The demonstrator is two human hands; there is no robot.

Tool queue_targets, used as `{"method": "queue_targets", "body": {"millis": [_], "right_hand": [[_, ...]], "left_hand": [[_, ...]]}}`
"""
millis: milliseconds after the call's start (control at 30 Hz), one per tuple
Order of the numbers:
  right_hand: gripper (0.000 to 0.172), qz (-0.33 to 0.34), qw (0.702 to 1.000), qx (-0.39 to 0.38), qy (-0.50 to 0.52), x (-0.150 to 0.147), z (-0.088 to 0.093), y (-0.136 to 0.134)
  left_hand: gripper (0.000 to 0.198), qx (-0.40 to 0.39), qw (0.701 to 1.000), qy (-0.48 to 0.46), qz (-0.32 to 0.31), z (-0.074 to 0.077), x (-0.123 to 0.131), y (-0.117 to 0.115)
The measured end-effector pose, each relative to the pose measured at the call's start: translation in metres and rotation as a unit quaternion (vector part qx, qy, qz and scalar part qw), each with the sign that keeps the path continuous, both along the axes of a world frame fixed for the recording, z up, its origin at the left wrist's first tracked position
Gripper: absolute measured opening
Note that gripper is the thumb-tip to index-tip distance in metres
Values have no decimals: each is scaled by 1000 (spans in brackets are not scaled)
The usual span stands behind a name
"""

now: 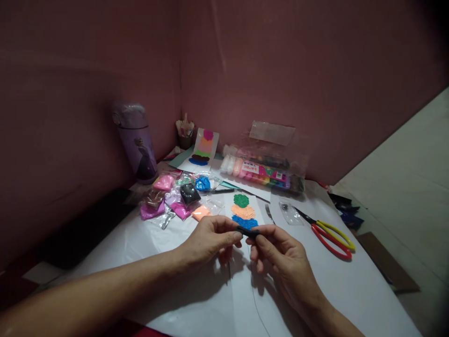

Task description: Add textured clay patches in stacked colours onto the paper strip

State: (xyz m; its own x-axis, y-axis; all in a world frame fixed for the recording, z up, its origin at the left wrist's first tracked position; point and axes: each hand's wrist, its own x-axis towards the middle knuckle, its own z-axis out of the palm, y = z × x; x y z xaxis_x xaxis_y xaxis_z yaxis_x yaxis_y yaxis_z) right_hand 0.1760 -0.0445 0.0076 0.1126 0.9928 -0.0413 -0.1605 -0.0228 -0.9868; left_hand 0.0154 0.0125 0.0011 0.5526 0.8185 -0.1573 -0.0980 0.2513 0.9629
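Both hands on one part: left hand [212,238] and right hand [286,255] each pinch an end of a small black piece [248,232], thumb against fingers, narrow grip both sides. Piece is held roughly level over the paper strip [228,203], just on the near side of the blue patch [244,222]. Peach patch [243,212] next on the far side, then the green disc [241,201]. Right of the strip: fork [270,214], then a clear packet [291,215], then scissors [317,223] with red and yellow handles, blades pointing far left. Far left of the strip: pile of coloured packets [189,193]; purple bottle [136,145] beyond. Far side: card [201,152] with stacked coloured patches, and a clear bag [259,171] of coloured packs to its right. White sheet [351,290] under the work.
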Motion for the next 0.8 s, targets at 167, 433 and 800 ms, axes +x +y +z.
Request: {"method": "queue_targets", "body": {"millis": [167, 433, 800], "right_hand": [[27, -28, 999, -5, -33, 2, -3, 1], [31, -82, 996, -10, -31, 4, -5, 4], [21, 22, 998, 10, -62, 2, -4, -3]], "left_hand": [[26, 2, 1000, 19, 10, 3, 0, -1], [24, 14, 999, 19, 47, 6, 0, 2], [27, 10, 998, -23, -52, -4, 0, -2]]}}
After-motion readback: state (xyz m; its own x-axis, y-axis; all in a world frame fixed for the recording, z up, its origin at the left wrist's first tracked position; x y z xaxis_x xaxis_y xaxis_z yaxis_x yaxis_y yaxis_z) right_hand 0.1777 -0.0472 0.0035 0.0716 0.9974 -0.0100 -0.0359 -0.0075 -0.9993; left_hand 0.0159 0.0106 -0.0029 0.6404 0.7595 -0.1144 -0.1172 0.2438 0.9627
